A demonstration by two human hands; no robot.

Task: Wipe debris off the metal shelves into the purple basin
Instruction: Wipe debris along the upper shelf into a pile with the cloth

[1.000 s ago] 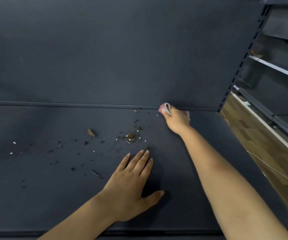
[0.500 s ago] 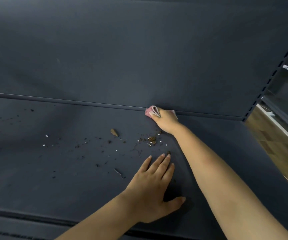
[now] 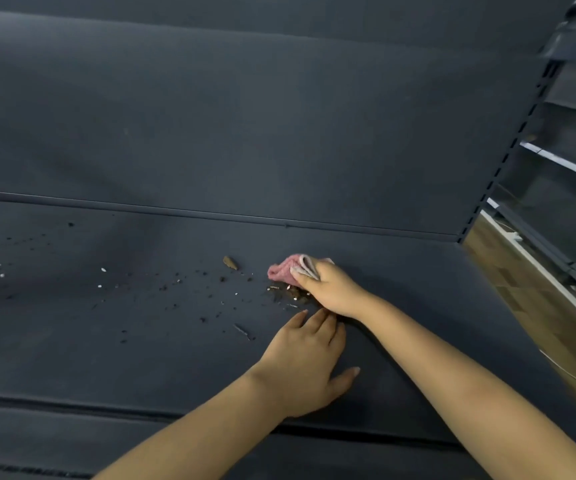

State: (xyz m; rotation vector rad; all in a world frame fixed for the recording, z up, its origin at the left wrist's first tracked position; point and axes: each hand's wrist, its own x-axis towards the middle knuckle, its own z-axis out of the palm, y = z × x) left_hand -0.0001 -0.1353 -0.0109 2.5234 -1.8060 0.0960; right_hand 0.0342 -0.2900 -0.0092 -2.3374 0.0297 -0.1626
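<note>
Right hand (image 3: pixel 331 289) is closed around a bunched pink cloth (image 3: pixel 285 271), pressing it flat on the dark metal shelf (image 3: pixel 418 289). Left hand (image 3: pixel 309 365) lies open, palm down, fingers spread, holding nothing, just at 6 o'clock of the right hand.

Key relation: the debris (image 3: pixel 175 289) lies at 9 o'clock of the cloth, strung out in a long band running roughly 9-to-3 across the shelf. A denser clump of crumbs (image 3: pixel 288 292) sits right at the cloth's near edge, touching or nearly so. One bigger brown chip (image 3: pixel 230 263) sits just beside the cloth at about 10 o'clock.

The right hand is nearer the crumbs; the left sits just short of them.

Purple basin isn't in view, so can't say which way the sweep must end. My guess: pull toward the front lip at 6 o'clock.
</note>
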